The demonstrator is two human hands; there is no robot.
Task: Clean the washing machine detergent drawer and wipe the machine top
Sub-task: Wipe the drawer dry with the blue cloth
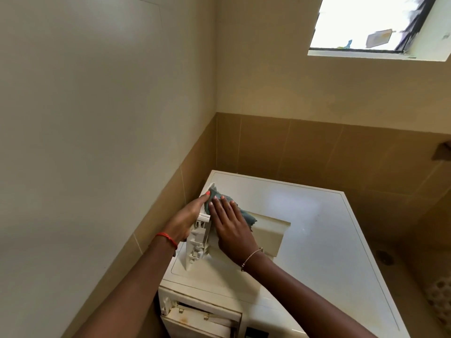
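Note:
The white detergent drawer (pixel 199 242) is out of the machine and stands on its side on the washing machine top (pixel 317 228), near the left edge. My left hand (pixel 186 219) grips the drawer from its left side and holds it upright. My right hand (pixel 230 226) lies flat with fingers spread, pressing a grey-blue cloth (pixel 247 215) against the drawer's right face. Low on the machine front, the open drawer slot (pixel 202 313) shows brownish stains inside.
A cream wall rises close on the left and brown tiles (pixel 317 152) line the corner behind the machine. A window (pixel 380 25) sits high on the right. To the right of the machine lie a floor drain (pixel 385 256) and a patterned mat (pixel 440 296).

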